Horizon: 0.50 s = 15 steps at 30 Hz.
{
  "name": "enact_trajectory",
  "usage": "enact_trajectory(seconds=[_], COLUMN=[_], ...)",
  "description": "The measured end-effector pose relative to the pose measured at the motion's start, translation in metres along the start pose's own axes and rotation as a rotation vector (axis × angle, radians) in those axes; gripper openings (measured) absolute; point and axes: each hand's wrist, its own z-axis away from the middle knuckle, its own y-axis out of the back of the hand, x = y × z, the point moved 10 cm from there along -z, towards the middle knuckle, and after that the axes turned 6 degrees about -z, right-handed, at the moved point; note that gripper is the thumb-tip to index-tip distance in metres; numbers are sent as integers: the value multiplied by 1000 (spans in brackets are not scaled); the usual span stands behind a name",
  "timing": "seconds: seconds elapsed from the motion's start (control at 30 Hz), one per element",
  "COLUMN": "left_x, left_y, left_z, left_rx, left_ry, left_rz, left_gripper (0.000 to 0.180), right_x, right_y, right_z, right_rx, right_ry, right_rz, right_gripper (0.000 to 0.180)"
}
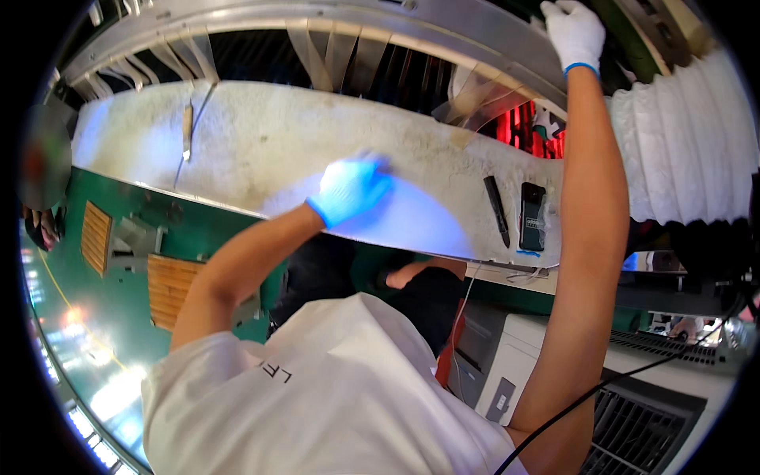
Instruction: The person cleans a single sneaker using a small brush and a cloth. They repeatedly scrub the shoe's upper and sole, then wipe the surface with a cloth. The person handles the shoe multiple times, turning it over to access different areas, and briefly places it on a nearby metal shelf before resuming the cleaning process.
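Knife (pixel 187 131) lies left on the surface (pixel 269 131), black tool (pixel 496 210) and phone (pixel 532 218) right. Left hand (pixel 354 190) is over the middle; right hand (pixel 574 36) is up by the rail (pixel 491 47), near a white hose (pixel 689 142). I can't tell if either holds anything.

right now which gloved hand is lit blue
The left hand, over the pale work surface: it is washed in blue light, while the right hand, up by the metal rail, looks mostly white.
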Motion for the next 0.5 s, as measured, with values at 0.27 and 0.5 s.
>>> enact_trajectory(seconds=[0.27,0.5], left_x=[-2,33], left_y=[-27,-99], left_z=[-194,-285], left_rx=[122,72], left_ry=[332,544], left_rz=[84,-88], left_gripper=[104,109], right_x=[-20,-84], right_y=[-4,26], right_z=[-1,36], right_rx=[6,86], right_ry=[16,212], right_rz=[-77,-288], right_gripper=[46,28])
